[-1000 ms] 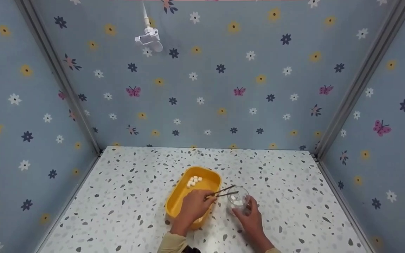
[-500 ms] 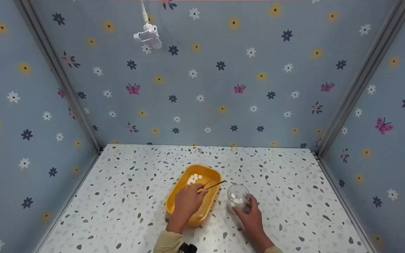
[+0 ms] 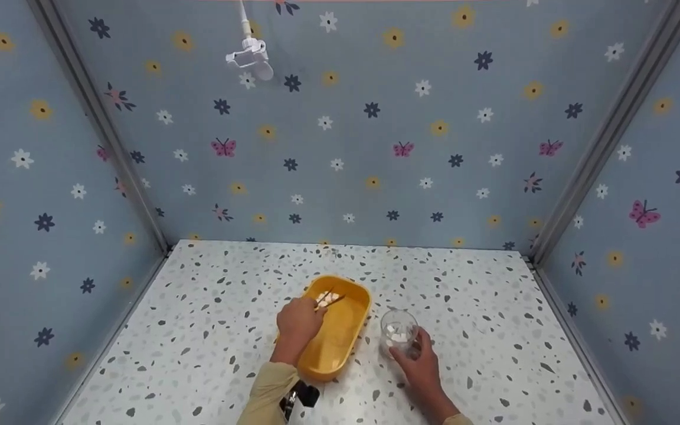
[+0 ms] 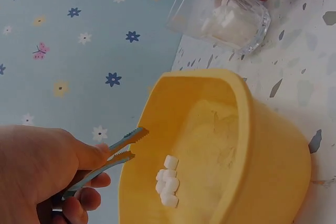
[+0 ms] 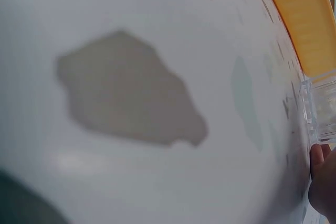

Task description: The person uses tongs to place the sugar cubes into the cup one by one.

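My left hand pinches a pair of metal tongs with serrated tips. The tips stand apart with nothing between them, above the far end of a yellow tray. Inside that tray lie several small white cubes, which look like marshmallows, in a cluster. To the right, my right hand holds a clear glass upright on the table. More white pieces sit in the bottom of the glass. In the right wrist view only the edge of the glass and some fingers show.
The speckled white table meets a flowered blue back wall and two side walls with grey corner posts. A white clip-like holder hangs high on the back wall.
My left hand has moved left with the tongs, from over the glass to above the cubes in the tray. The right hand keeps holding the glass in place.
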`<action>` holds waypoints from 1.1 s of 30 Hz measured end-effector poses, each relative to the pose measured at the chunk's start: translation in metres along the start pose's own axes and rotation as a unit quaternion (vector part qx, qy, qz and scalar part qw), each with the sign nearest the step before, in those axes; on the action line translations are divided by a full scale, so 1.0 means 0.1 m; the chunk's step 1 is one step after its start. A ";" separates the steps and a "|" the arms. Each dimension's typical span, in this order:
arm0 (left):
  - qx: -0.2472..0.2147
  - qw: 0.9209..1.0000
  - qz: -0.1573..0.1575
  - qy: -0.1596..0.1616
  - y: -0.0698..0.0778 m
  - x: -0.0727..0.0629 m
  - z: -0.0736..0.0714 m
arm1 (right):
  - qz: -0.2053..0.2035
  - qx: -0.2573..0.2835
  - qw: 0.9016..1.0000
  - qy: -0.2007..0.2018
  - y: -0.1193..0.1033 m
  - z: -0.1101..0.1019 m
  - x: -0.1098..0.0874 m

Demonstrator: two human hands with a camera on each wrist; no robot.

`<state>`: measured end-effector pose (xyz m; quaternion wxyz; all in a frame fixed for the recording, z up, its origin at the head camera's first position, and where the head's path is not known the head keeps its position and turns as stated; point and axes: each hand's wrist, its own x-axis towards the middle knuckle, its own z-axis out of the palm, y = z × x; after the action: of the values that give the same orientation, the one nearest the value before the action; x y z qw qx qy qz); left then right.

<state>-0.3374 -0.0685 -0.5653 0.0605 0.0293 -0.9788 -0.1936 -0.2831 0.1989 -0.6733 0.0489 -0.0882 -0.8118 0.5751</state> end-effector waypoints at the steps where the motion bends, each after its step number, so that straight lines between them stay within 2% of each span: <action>1: -0.002 1.000 -0.003 -0.007 -0.01 0.02 0.01 | 0.001 -0.002 1.000 0.001 0.00 0.00 0.00; 6: -0.010 0.999 0.005 -0.030 -0.03 0.09 0.10 | -0.002 -0.003 1.000 0.003 0.01 0.01 -0.01; 13: 0.005 1.000 -0.005 -0.030 -0.05 0.16 0.21 | 0.005 -0.011 1.000 0.001 0.00 0.01 -0.01; 18: 0.021 0.998 -0.015 -0.050 -0.02 0.22 0.23 | 0.010 -0.017 1.000 0.000 -0.01 0.01 0.01; 22: 0.029 0.997 -0.026 -0.061 0.00 0.21 0.22 | 0.014 -0.013 1.000 -0.004 -0.01 0.01 -0.01; 26: 0.046 0.997 -0.016 -0.066 0.04 0.19 0.21 | 0.011 -0.009 1.000 -0.002 -0.01 0.01 -0.01; 29: 0.056 0.997 0.002 -0.056 0.05 0.18 0.22 | 0.006 -0.003 1.000 0.000 0.00 0.00 0.00; 33: 0.043 0.998 0.006 -0.035 0.04 0.17 0.24 | 0.004 -0.004 1.000 -0.002 0.00 0.00 0.00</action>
<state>-0.3571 -0.0573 -0.5839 0.0258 0.0192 -0.9879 -0.1518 -0.2835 0.1988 -0.6737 0.0445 -0.0905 -0.8136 0.5726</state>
